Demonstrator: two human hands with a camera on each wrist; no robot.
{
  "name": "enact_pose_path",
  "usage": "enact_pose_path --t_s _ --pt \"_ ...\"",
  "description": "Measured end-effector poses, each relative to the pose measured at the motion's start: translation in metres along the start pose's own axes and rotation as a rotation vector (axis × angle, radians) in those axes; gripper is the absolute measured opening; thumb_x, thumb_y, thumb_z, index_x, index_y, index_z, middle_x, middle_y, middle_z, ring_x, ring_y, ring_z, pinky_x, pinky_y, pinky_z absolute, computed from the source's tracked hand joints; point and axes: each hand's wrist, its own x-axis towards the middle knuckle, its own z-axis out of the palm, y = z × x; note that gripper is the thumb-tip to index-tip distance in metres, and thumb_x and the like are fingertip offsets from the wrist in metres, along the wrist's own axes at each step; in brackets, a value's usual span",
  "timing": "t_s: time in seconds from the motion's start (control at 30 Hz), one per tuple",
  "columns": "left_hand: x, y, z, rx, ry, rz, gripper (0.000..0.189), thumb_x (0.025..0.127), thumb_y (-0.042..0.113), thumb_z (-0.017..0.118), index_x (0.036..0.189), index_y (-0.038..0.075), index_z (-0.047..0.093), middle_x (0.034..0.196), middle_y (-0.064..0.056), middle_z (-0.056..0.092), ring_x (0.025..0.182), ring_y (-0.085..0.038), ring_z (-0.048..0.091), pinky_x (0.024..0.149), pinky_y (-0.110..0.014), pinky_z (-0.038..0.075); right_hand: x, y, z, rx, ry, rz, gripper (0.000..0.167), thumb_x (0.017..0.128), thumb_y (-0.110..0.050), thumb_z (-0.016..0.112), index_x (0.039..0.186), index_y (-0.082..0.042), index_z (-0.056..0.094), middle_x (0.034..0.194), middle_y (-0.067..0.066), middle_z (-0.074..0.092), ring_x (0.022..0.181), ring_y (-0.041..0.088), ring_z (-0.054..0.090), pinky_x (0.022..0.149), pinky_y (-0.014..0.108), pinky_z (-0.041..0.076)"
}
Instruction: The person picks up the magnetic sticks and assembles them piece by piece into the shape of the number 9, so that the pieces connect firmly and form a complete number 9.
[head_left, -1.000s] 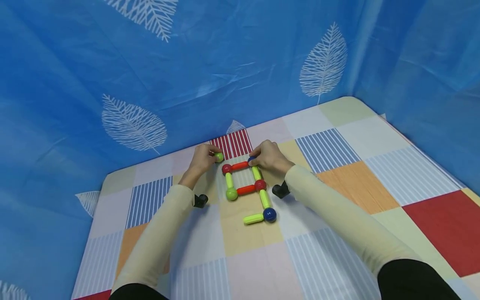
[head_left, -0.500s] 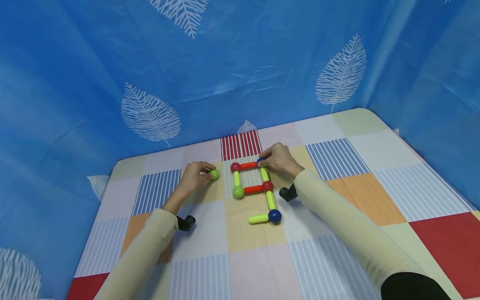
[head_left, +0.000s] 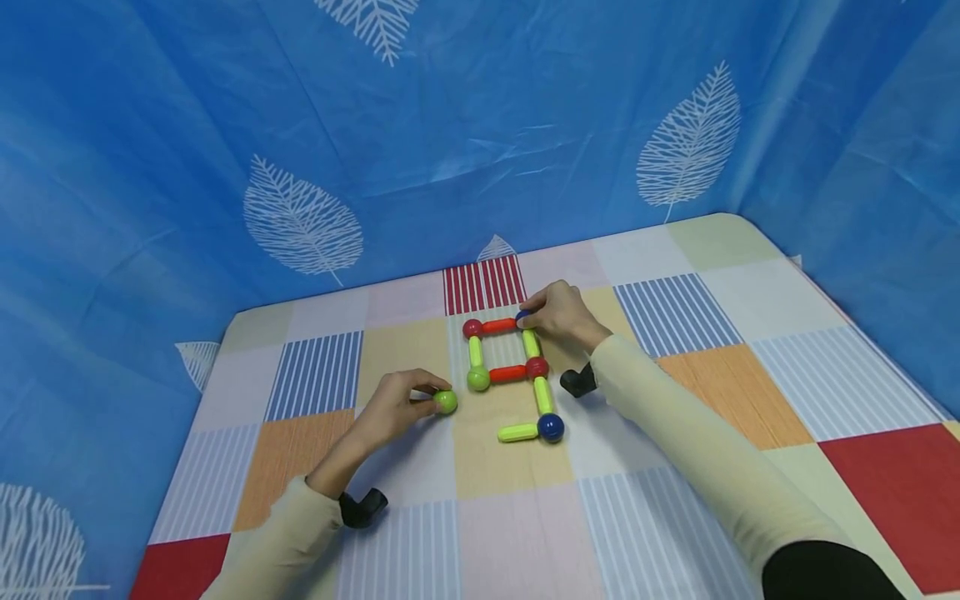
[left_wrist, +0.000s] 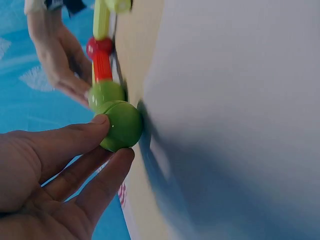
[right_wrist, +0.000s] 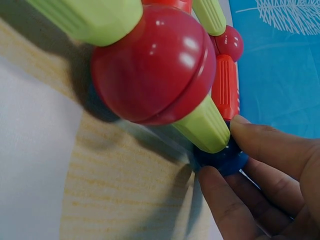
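My left hand [head_left: 397, 406] pinches a loose green ball [left_wrist: 121, 126] between thumb and fingertips, low over the cloth and left of the joined pieces. At the far right corner of a square of rods and balls, my right hand [head_left: 561, 313] pinches a dark blue ball [right_wrist: 225, 156], which the fingers partly cover. Red rods [head_left: 508, 374] and yellow-green rods [head_left: 476, 351] make the square's sides. Its other corners are a red ball [head_left: 472, 328], a green ball [head_left: 478, 379] and another red ball [right_wrist: 155, 65]. From that red corner a yellow-green rod [head_left: 543, 395] runs toward me to a second blue ball [head_left: 551, 427].
One more yellow-green rod [head_left: 518, 432] points left from the near blue ball. A patchwork cloth [head_left: 517, 533] covers the table, and a blue curtain with white leaves [head_left: 450, 150] hangs along its back and right edges. Black wrist mounts [head_left: 363, 508] stick out below the hands.
My left hand has carried the green ball from beside the square's far left corner toward me, to the near left of the square. My right hand stays on the far blue ball.
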Motion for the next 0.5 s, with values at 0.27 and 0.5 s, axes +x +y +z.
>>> enact_pose_path --t_s 0.27,0.5 --pt "-0.011 0.016 0.020 -0.038 -0.087 0.043 0.023 0.086 -0.004 0.071 0.108 0.002 0.073 0.106 -0.006 0.071 0.099 -0.021 0.066 0.085 -0.037 0.055 0.001 0.001 0.000 -0.005 0.000 0.000 0.026 0.084 -0.013 0.078 0.108 -0.002 0.075 0.110 0.014 0.071 0.114 0.029 0.058 0.103 0.043 0.042" --pt "-0.012 0.027 0.034 -0.073 -0.155 0.111 0.022 0.087 -0.006 0.069 0.108 0.000 0.072 0.105 -0.008 0.071 0.099 -0.021 0.066 0.083 -0.031 0.055 0.001 0.000 0.000 0.002 0.001 0.011 0.024 0.085 -0.012 0.078 0.107 -0.003 0.076 0.110 0.014 0.072 0.113 0.029 0.058 0.104 0.043 0.042"
